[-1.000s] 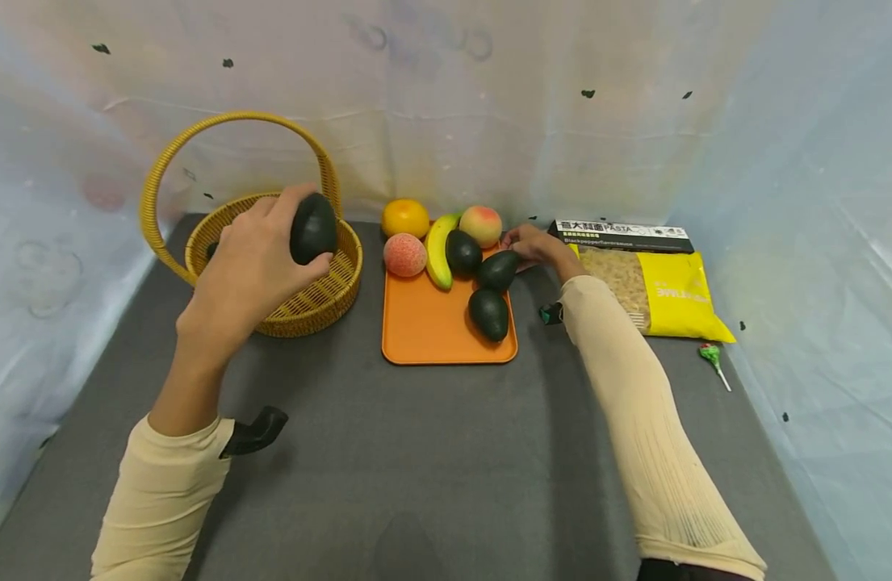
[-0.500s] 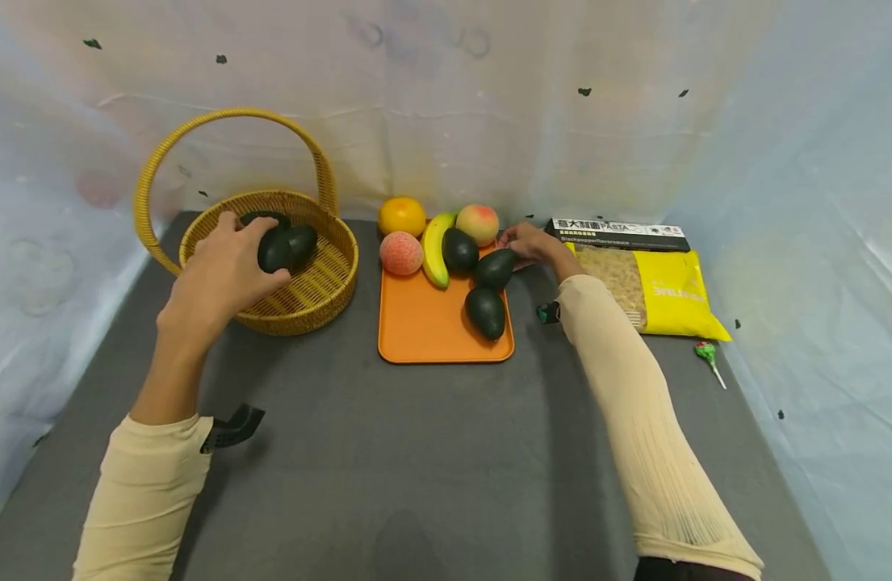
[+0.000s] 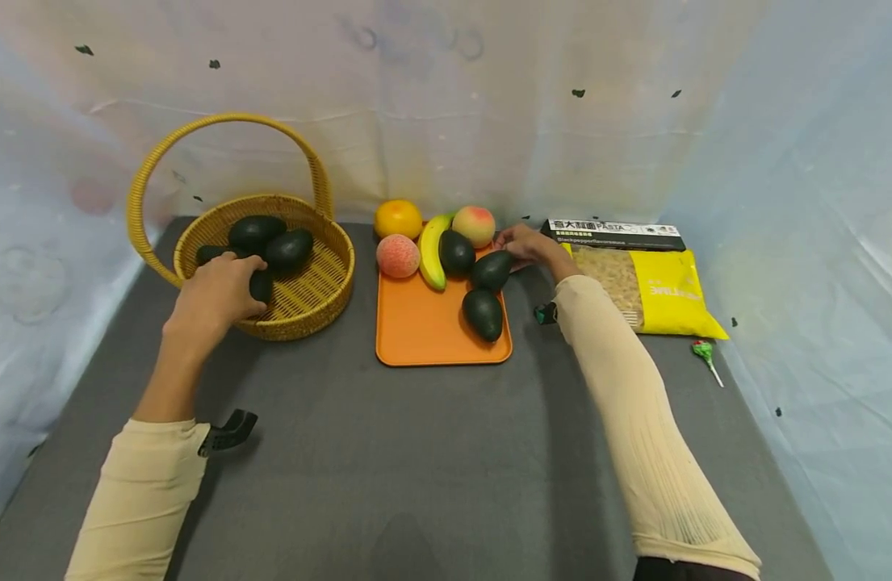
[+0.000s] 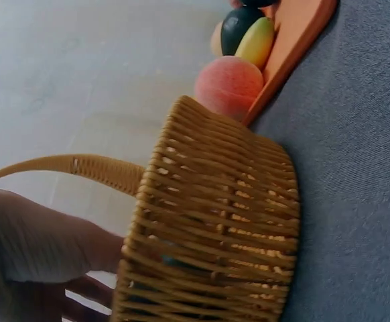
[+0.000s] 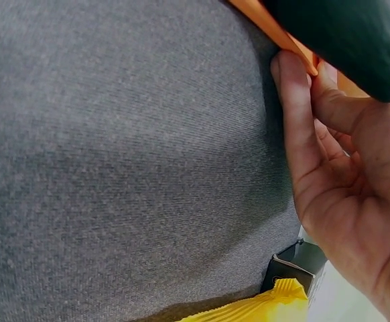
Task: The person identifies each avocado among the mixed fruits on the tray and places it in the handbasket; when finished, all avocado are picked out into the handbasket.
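While the left hand (image 3: pixel 216 292) reaches into the wicker basket (image 3: pixel 307 320), which stands left of the orange tray (image 3: pixel 424 331), its thumb and fingers curl around a dark green avocado (image 3: pixel 261 286) inside that basket; in the left wrist view the weave hides most of this grip. Three other avocados (image 3: pixel 289 252) lie in the basket too. At the tray's right side, toward its far end, the right hand (image 3: pixel 527 246) pinches the rim, thumb and finger clamped on it. On the tray are a banana (image 3: pixel 433 254), a pink fruit (image 3: pixel 398 256), a peach (image 3: pixel 475 226) and three tray avocados (image 3: pixel 483 315), with an orange (image 3: pixel 398 219) by its far left corner. Right of the tray lie a black pasta box (image 3: pixel 613 234), a yellow bag (image 3: pixel 667 290) just before it, and, farther off, a green-wrapped lollipop (image 3: pixel 707 361).
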`<state>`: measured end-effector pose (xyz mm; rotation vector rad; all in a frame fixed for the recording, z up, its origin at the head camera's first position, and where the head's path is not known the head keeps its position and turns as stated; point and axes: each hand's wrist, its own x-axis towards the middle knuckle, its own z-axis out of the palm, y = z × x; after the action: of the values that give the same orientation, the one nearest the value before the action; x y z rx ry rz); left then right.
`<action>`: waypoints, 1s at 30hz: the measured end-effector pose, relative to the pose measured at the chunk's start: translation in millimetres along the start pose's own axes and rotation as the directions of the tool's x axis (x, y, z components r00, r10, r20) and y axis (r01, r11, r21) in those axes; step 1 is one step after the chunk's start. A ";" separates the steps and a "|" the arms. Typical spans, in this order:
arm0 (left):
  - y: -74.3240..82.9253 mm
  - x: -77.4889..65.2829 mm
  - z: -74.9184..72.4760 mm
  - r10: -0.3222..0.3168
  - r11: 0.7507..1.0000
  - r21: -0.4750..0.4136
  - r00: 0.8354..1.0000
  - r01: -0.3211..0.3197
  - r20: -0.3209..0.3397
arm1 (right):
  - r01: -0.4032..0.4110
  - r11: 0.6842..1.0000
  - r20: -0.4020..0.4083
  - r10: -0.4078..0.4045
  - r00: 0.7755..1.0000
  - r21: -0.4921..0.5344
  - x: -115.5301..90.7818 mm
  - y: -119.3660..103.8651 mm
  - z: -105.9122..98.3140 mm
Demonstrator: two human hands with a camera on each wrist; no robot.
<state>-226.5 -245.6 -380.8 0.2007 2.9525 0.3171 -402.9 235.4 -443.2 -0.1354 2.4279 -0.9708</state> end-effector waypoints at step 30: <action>-4.8 5.1 6.5 0.023 0.999 0.029 0.997 -0.025 0.072 | -0.014 0.999 -0.002 0.014 1.000 0.031 4.1 2.6 0.4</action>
<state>-230.9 -248.2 -388.8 0.2461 2.8874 0.2628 -405.9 236.0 -446.9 -0.1068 2.4111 -1.0025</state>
